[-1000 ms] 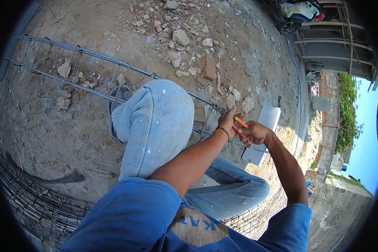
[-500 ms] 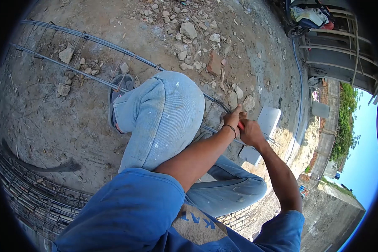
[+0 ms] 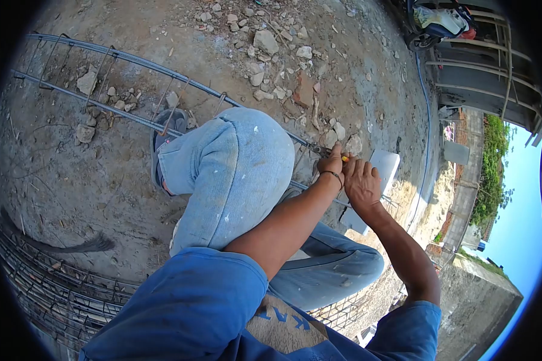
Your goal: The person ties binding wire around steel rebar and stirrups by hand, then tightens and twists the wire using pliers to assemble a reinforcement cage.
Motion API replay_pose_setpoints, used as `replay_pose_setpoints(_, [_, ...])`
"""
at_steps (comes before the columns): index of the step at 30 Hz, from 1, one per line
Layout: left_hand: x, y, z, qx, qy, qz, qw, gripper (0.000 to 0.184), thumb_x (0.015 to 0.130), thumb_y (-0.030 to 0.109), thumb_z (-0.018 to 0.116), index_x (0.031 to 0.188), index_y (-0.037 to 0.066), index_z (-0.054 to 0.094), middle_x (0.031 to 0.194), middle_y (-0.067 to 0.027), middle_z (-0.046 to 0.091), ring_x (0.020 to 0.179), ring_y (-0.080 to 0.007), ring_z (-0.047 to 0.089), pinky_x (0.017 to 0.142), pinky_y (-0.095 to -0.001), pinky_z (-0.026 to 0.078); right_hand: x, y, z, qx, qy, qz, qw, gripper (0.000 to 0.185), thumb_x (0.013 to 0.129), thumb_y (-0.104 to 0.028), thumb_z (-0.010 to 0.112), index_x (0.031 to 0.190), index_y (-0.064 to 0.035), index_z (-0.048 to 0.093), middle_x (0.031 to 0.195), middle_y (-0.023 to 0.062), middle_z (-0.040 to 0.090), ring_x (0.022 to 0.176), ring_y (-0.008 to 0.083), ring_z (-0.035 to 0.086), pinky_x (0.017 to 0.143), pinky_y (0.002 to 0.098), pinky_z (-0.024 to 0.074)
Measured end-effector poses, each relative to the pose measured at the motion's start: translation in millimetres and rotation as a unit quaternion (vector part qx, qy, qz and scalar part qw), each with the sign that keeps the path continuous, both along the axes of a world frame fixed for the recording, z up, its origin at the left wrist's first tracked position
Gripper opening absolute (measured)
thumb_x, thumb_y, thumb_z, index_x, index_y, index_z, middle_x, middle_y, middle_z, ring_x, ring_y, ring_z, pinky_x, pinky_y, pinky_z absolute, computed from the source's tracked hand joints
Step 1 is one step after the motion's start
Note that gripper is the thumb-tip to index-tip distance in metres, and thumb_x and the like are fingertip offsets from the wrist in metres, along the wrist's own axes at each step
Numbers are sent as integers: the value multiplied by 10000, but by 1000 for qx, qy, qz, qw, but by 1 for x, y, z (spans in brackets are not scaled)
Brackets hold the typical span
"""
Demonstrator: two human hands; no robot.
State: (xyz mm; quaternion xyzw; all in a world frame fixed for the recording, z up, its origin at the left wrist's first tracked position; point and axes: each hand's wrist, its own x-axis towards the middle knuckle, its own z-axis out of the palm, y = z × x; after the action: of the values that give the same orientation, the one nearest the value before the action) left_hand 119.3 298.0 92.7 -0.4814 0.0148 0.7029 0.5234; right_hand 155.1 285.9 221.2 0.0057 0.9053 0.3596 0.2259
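Pliers [image 3: 345, 159] with orange and yellow handles lie mostly hidden between my two hands. Their metal head meets the upper bars of a long steel rebar frame [image 3: 132, 59]. My left hand [image 3: 330, 163] is closed around the pliers near that head, with a dark band on its wrist. My right hand [image 3: 362, 182] is right beside it, its back up and its fingers bent over the handle end. Beyond the hands a pale block [image 3: 384, 166] sits by the end of the frame. Any tie wire is too small to make out.
My bent knee [image 3: 247, 156] crosses over the frame. Broken stones [image 3: 265, 42] and a brick piece [image 3: 304, 90] lie on the dirt. More rebar frames [image 3: 60, 289] are stacked at lower left. A motorbike [image 3: 436, 27] stands at upper right, near a blue hose [image 3: 426, 114].
My right hand has turned from gripping the orange handle at the side to lying back up over the handles. My left hand remains by the bars. The view has shifted slightly.
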Motion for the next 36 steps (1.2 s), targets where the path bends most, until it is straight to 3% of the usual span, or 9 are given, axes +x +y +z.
replay_pose_setpoints(7, [-6, -43, 2, 109, 89, 24, 990, 301, 914, 361, 718, 994, 102, 589, 854, -60, 659, 809, -212, 669, 817, -369, 576, -29, 22, 21, -288, -144, -257, 911, 314, 854, -119, 616, 1074, 106, 607, 782, 195, 668, 713, 293, 686, 622, 398, 544])
replay_pose_setpoints(9, [-17, -57, 14, 82, 33, 35, 996, 396, 907, 406, 719, 907, 34, 585, 814, -75, 682, 780, -212, 683, 710, -381, 581, -14, 50, 17, -590, -49, -753, 288, 236, 892, -124, 634, 975, 96, 643, 723, 160, 669, 630, 255, 686, 534, 378, 547])
replay_pose_setpoints(10, [-13, -49, 8, 49, 33, 1, 998, 389, 925, 387, 703, 823, 33, 577, 750, -78, 647, 707, -214, 675, 628, -375, 577, -9, 41, 18, -611, -32, -744, 268, 226, 918, -135, 628, 981, 82, 618, 767, 172, 673, 606, 237, 666, 482, 350, 515])
replay_pose_setpoints(14, [-10, -39, -7, -67, 119, -89, 987, 446, 944, 342, 687, 661, 40, 522, 641, -83, 557, 530, -219, 581, 551, -388, 588, -3, 18, 14, -545, -46, -710, 444, 318, 921, -178, 651, 1081, 88, 586, 844, 194, 688, 667, 266, 695, 546, 380, 557])
replay_pose_setpoints(16, [-6, -30, -8, -88, 148, -103, 980, 462, 958, 347, 666, 652, 39, 509, 607, -80, 534, 505, -229, 569, 514, -380, 560, 11, 11, 11, -322, -100, -266, 903, 392, 917, -175, 646, 1171, 99, 528, 880, 209, 694, 732, 295, 711, 589, 394, 575])
replay_pose_setpoints(17, [-2, -23, -10, -108, 175, -112, 972, 478, 972, 352, 644, 642, 38, 496, 572, -76, 512, 480, -240, 557, 476, -372, 533, 14, 10, 8, -322, -98, -269, 902, 392, 917, -175, 646, 1171, 99, 528, 880, 209, 694, 732, 295, 711, 589, 394, 575])
replay_pose_setpoints(23, [8, 1, -6, -98, 513, -376, 765, 496, 899, 419, 642, 881, -77, 633, 681, -199, 651, 602, -303, 688, 547, -386, 552, 41, 11, -26, -569, 110, -734, 354, 214, 943, -150, 591, 1067, 25, 589, 831, 154, 660, 649, 255, 667, 617, 373, 563])
replay_pose_setpoints(27, [-23, -35, 68, 23, 633, -429, 644, 425, 855, 354, 638, 974, -46, 715, 789, -237, 710, 777, -353, 723, 732, -420, 575, 94, -11, -37, -702, 340, -618, -95, 150, 979, -144, 564, 1019, -8, 612, 878, 120, 680, 688, 206, 643, 612, 325, 543])
replay_pose_setpoints(36, [-27, -126, 1, -390, 763, -292, 425, 199, 786, 243, 686, 818, 50, 725, 805, -194, 704, 806, -395, 680, 763, -469, 533, 149, -78, -5, -705, 505, -424, -261, 542, 904, 22, 459, 1430, 57, 331, 1424, 280, 453, 1333, 396, 475, 1087, 614, 407])
